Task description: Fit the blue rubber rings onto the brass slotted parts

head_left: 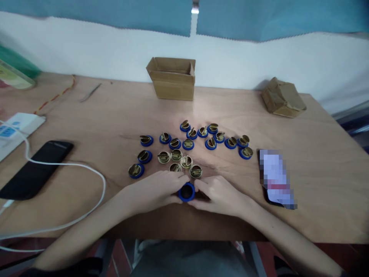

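Note:
My left hand (166,186) and my right hand (216,193) meet near the table's front edge. Between their fingertips they pinch a blue ring-shaped piece (186,192) with a dark middle. Just beyond my fingers lie several pale round pieces (186,161) topped with gold-coloured metal clips. One of these (175,167) is partly hidden by my left hand. Farther out, several blue-rimmed round pieces (188,144) with similar gold clips are spread across the wooden table (225,111). Two blue-rimmed pieces (136,170) sit left of the pale group.
An open cardboard box (174,85) stands against the wall, with a crumpled carton (282,98) at the back right. A phone (276,179) lies right. Left are a black device (37,169), a white cable (86,166), a white box (20,129) and tweezers-like metal (90,93).

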A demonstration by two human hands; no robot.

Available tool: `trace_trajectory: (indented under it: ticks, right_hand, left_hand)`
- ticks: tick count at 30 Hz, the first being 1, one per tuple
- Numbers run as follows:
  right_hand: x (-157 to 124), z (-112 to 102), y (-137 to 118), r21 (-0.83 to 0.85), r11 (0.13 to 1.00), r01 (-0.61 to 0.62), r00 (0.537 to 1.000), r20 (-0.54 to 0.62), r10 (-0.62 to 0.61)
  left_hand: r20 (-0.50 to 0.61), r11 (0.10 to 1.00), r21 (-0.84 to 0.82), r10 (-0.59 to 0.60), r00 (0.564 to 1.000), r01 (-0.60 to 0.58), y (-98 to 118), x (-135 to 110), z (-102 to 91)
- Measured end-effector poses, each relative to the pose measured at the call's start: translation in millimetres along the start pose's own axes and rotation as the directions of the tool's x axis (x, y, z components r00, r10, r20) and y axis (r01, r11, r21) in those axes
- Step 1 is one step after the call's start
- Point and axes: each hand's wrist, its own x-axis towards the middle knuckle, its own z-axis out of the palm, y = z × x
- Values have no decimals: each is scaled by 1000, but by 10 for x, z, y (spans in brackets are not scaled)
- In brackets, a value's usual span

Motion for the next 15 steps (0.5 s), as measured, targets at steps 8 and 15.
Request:
trace_trajectory:
  ticks: [8,15]
  right_hand:
    - [5,-22,-12,4,1000,-2,1000,4,2]
    - [7,-13,-3,-4,1000,4,1000,3,-4]
  left_hand:
    - [32,1000,18,4,999,-4,10,-5,-33]
    - [11,1000,16,20,1000,-20,-10,-10,-18]
